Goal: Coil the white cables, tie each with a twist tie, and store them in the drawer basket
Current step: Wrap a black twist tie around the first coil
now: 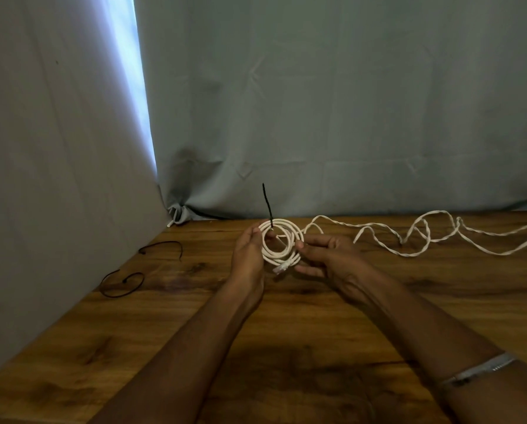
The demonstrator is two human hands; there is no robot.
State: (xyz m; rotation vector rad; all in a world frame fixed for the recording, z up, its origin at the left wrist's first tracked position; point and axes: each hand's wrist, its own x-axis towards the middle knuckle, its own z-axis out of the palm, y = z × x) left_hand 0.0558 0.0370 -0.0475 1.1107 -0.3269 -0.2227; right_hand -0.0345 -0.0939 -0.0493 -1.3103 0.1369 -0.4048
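A white cable coil (282,244) is held just above the wooden table (286,316), its clear plug hanging at the bottom. My left hand (248,255) grips the coil's left side. My right hand (329,255) pinches its right side. A black twist tie (267,205) stands up from the top of the coil, wrapped around the loops there. A second white cable (424,237) lies loose and wavy across the table to the right. No drawer basket is in view.
Two more black twist ties lie curled on the table at the left, one (161,247) farther back, one (121,284) nearer. Grey cloth (317,117) hangs behind the table and along its left side.
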